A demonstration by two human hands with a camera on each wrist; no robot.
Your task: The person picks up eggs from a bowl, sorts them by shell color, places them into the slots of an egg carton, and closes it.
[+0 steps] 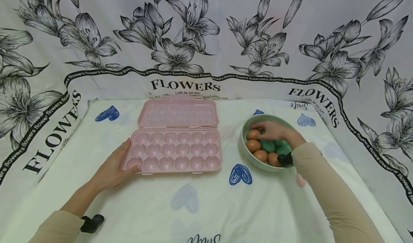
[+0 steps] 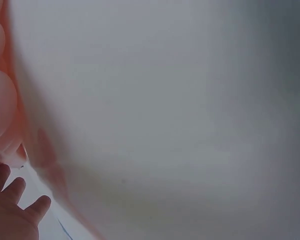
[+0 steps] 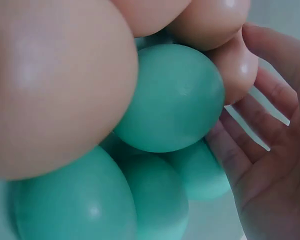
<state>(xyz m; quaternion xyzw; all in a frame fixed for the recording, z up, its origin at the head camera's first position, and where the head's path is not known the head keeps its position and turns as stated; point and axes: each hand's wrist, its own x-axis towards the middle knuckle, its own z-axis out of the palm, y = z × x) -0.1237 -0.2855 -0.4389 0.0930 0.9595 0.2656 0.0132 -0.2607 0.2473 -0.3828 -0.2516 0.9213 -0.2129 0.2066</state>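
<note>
A pink egg carton with rows of empty round cups lies in the head view's middle, its lid folded back. My left hand holds its left side, thumb over the front-left corner; the left wrist view catches only fingers beside pink plastic. To the right stands a pale green bowl of brown and green eggs. Reaching into it, my right hand grips a brown egg at the bowl's left. In the right wrist view, thumb and fingers surround that egg, beside a green egg.
A white cloth with blue hearts covers the table. Behind it hangs a floral-printed curtain. Other brown eggs and green eggs crowd around my right hand. Both wrists carry a black device.
</note>
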